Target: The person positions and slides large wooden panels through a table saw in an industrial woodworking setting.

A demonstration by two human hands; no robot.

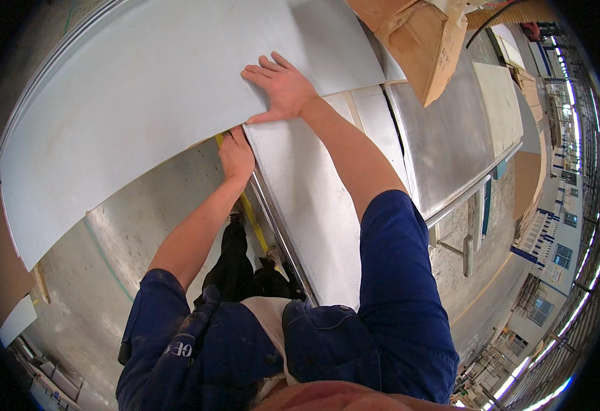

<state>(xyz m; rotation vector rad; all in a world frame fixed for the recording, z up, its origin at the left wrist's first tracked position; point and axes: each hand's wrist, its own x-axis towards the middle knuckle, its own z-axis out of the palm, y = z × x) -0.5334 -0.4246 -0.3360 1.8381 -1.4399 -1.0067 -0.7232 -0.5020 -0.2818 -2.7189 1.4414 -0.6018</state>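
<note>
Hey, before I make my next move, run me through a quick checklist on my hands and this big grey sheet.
1. Right hand placed on the grey sheet: ok, spread flat on top near the edge.
2. Left hand hold: cannot tell, its fingertips are hidden at the sheet's near edge.
3. Hand protection: not ok if gloves are needed, both hands are bare.
4. Sheet supported by the silver surface: cannot tell, it overlaps the surface, but the contact underneath is hidden.
5. Sheet clear of the cardboard: cannot tell, they appear close at the sheet's right end.
</note>
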